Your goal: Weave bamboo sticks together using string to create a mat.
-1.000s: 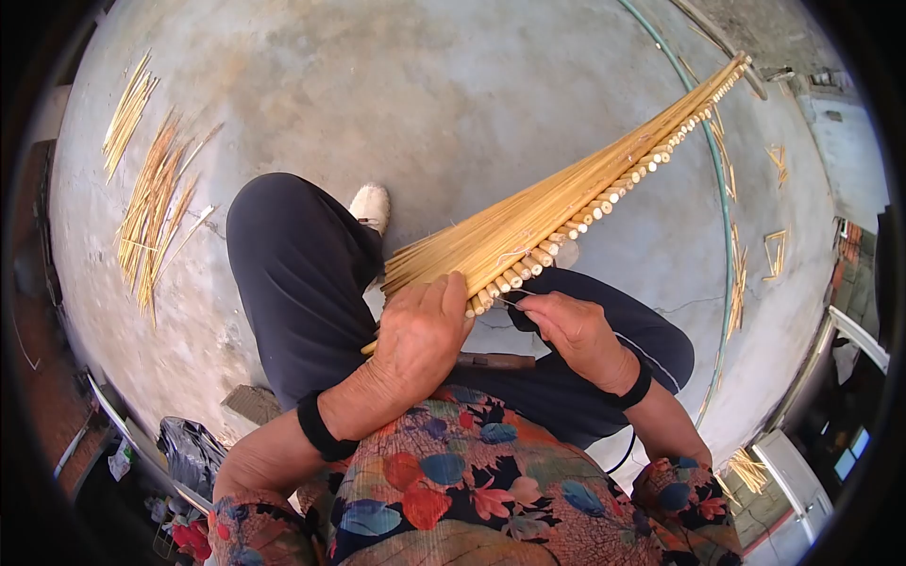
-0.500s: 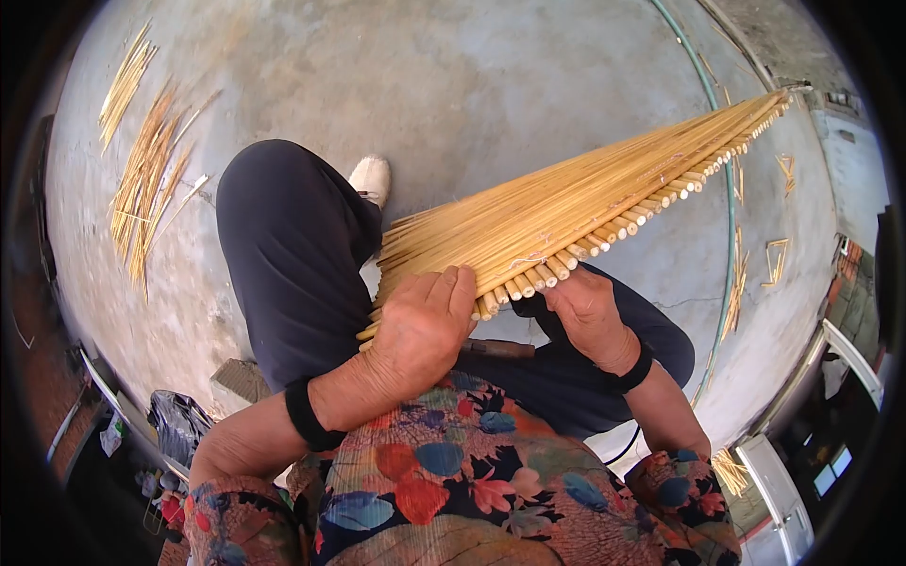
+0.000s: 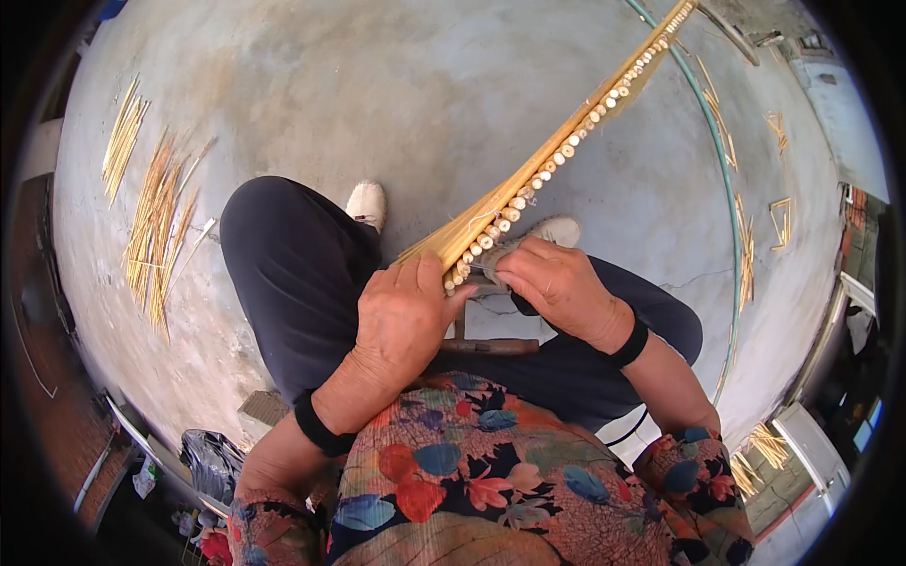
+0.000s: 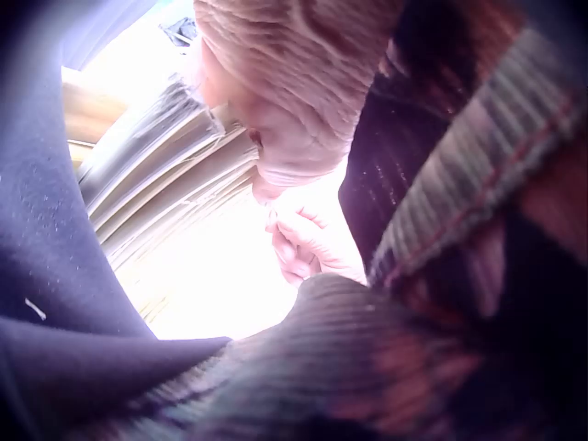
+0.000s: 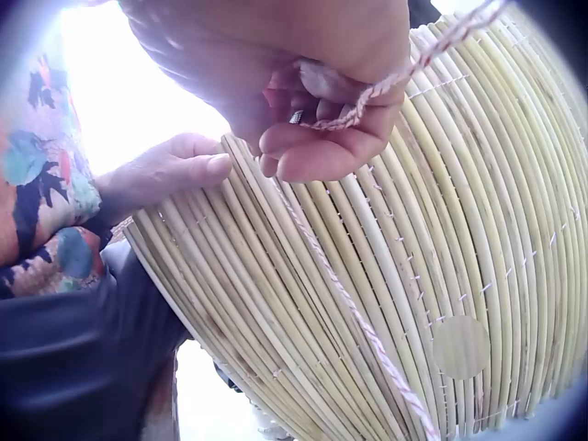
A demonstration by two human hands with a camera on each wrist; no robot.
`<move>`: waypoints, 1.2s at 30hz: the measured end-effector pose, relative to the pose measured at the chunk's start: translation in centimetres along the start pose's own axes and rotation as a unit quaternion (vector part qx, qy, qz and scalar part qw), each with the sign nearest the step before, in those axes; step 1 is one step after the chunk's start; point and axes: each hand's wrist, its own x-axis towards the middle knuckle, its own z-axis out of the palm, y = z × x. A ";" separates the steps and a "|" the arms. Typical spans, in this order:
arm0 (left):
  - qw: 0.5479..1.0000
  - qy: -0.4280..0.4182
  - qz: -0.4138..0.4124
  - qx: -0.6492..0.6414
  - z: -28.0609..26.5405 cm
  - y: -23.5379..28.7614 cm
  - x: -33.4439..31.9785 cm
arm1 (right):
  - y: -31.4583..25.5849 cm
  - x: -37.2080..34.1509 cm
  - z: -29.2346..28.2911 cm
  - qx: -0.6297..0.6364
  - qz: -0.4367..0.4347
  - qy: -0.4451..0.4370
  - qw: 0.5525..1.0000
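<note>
The left hand (image 3: 401, 307) had its fingers bent over one end of the mat (image 3: 553, 141), the thumb against the opposite side, so that the edge was pinched between them. The right hand (image 3: 557, 288) was just beside that end, along the row of cut stalk tips; its fingers were curled in and pinched a twisted pink-and-white cord (image 5: 441, 46), with a small metal piece (image 5: 296, 117) showing between the fingertips, most of it hidden. Whether the right hand touched the mat could not be told. Below the right hand, a length of similar cord slanted across the stalks, which short stitches joined in rows. The mat stretched forward from the left hand and off to its right, nearly edge-on from above. A black band (image 3: 630, 344) circled the right wrist, and a wooden bar (image 3: 491, 346) lay just behind the two hands, between the dark trousers (image 3: 283, 274). Ahead of the left hand, a pale shoe (image 3: 366, 205) stood on the concrete floor (image 3: 311, 94). Well to the left of that hand lay loose stalks (image 3: 156, 226), and behind it on the same side sat a black bag (image 3: 209, 462). Far to the right of the right hand, a green hose (image 3: 714, 132) curved along the floor, more stalks (image 3: 746, 250) beside it.
</note>
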 end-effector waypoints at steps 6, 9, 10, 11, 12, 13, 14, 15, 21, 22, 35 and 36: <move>0.997 -0.020 -0.080 0.015 -0.1 -0.2 0.8 | 0.0 1.2 -0.4 -0.039 -0.012 0.029 0.999; 0.996 -0.008 -0.085 0.008 -0.2 0.2 1.4 | 0.7 1.2 -0.6 -0.038 -0.042 0.032 0.998; 0.997 -0.001 -0.076 0.015 -0.1 0.0 1.4 | 0.9 1.3 -0.6 -0.038 -0.060 0.021 0.997; 0.997 0.006 -0.068 0.021 0.0 -0.2 1.4 | 1.2 1.3 -0.6 -0.036 -0.054 0.038 0.997; 0.998 0.014 -0.054 0.021 0.1 -0.5 1.3 | 1.4 1.3 -0.4 -0.025 -0.068 0.045 0.996; 0.999 0.006 -0.043 0.030 0.0 -0.5 1.4 | 1.5 1.1 -0.1 -0.013 -0.081 0.052 0.995; 0.998 -0.002 -0.051 0.029 -0.1 -0.4 1.4 | 1.5 0.8 0.4 -0.008 -0.074 0.065 0.995; 0.998 -0.010 -0.058 0.029 -0.2 -0.5 1.5 | 1.4 0.7 0.9 0.003 -0.057 0.068 0.996; 0.999 0.001 -0.048 0.026 -0.2 -0.8 0.9 | 1.2 0.1 2.1 -0.002 -0.021 0.054 0.998; 0.998 -0.002 -0.049 0.026 -0.1 -0.7 0.9 | 1.4 0.0 1.9 -0.007 -0.011 0.022 1.000; 1.000 0.003 -0.022 -0.002 -0.5 -0.4 1.0 | 1.4 0.3 1.2 0.033 -0.025 -0.058 0.997; 1.000 0.000 -0.030 -0.011 -0.6 -0.3 1.0 | 1.5 0.3 1.2 0.073 -0.031 -0.037 0.996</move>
